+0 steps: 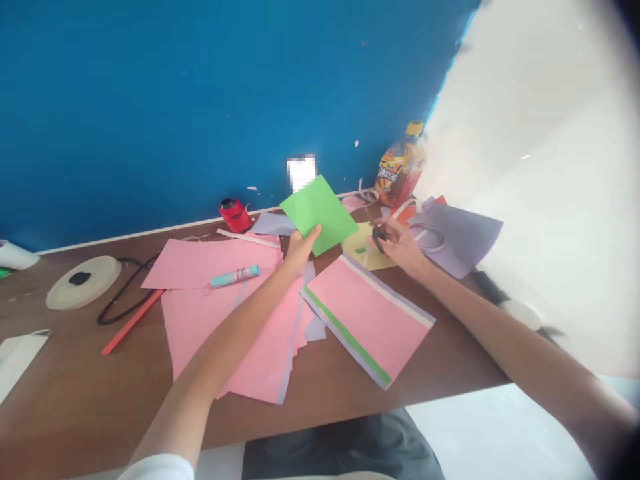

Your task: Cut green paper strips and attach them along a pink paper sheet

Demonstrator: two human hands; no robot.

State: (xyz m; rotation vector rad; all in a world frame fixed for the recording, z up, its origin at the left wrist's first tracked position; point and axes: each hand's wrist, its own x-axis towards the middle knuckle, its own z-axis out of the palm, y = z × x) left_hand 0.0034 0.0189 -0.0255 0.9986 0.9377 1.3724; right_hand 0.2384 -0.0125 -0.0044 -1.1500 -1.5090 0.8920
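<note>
Fingers of left hand point(299, 252) pinching green paper point(319, 213), right hand point(399, 244) gripping scissors point(379, 235) amid pink sheets point(215, 263).

A green sheet of paper point(319, 212) is held tilted above the table, pinched at its lower edge. A dark object, possibly scissors point(379, 236), is gripped just beside it, over a yellow sheet point(361, 259).

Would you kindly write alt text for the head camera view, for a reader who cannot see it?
A person's left hand holds up a green sheet over a brown table strewn with pink paper, while the right hand grips dark scissors. A glue stick lies nearby.
</note>
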